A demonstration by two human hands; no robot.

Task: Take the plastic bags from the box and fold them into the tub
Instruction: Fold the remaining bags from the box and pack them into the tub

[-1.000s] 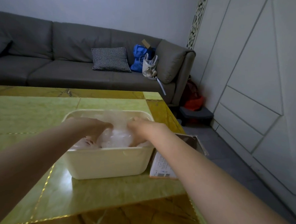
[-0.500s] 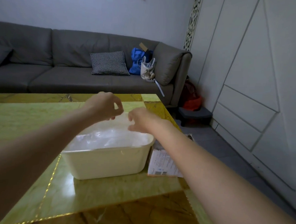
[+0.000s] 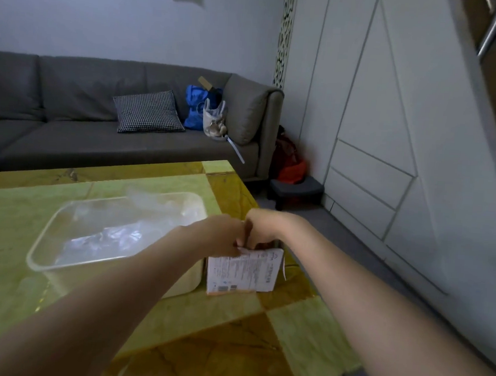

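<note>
- Reaching into the small cardboard box with a printed white label (image 3: 244, 271) is being attempted by both hands together; the box is standing just right of the cream rectangular plastic tub (image 3: 113, 254), touching or nearly touching its wall, on the yellow-green marbled table (image 3: 290, 323).
- The left hand (image 3: 223, 234) is being held at the box's top opening, fingers curled downward; the right hand (image 3: 260, 227) is being pressed against it, fingers dipping inside; whether a bag is being pinched cannot be told.
- Crumpled clear plastic bags (image 3: 111, 234) are lying in the tub, left of both hands; the carry is judged short and leftward.
</note>
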